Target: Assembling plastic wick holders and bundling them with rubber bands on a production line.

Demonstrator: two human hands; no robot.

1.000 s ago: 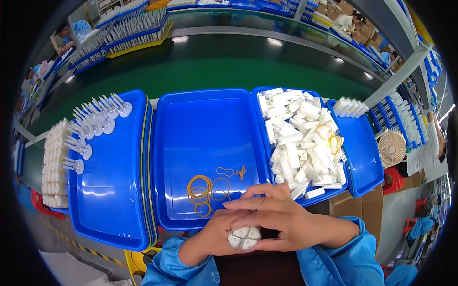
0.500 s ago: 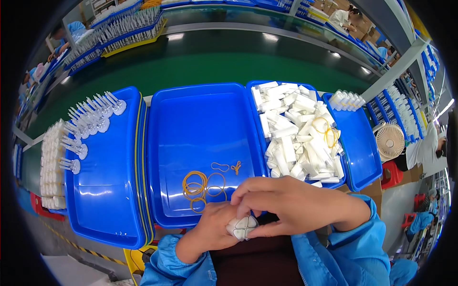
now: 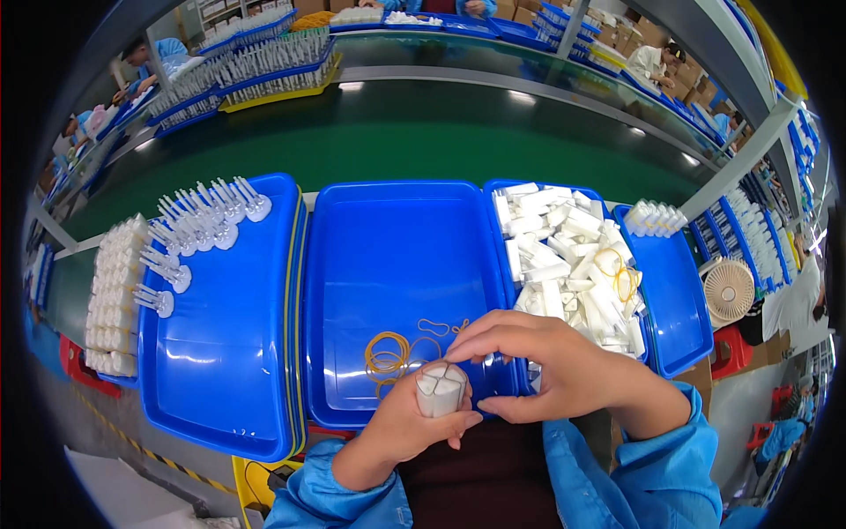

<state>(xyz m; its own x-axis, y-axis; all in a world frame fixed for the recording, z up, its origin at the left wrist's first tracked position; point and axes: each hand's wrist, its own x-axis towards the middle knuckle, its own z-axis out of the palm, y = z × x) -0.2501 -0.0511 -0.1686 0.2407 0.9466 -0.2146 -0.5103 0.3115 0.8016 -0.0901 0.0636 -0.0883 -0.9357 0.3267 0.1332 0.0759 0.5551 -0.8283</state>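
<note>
My left hand (image 3: 397, 429) is wrapped round a short bundle of white wedge-shaped pieces (image 3: 441, 392), held upright above the near edge of the middle blue tray (image 3: 397, 189). The bundle's top shows several rounded wedges meeting at the centre. Just to its right is my right hand (image 3: 564, 370), its thumb and fingers spread apart with nothing visible between them. The thumb tip comes close to the bundle's side; whether it touches I cannot tell. Orange-yellow rubber bands (image 3: 385, 354) lie in the middle tray behind my left hand, partly hidden by my hands.
A blue tray heaped with loose white pieces (image 3: 568, 238) stands on the right, beside a narrower tray with several bundles (image 3: 654, 219). On the left, stacked trays (image 3: 220, 353) carry clear stemmed parts (image 3: 207, 216); white bundles (image 3: 115, 300) stand beside them. A fan (image 3: 729, 289) sits far right.
My right hand has come off the bundle and opened, moving up and to the right. The bundle now stands more upright in my left hand. The whole view has shifted slightly.
</note>
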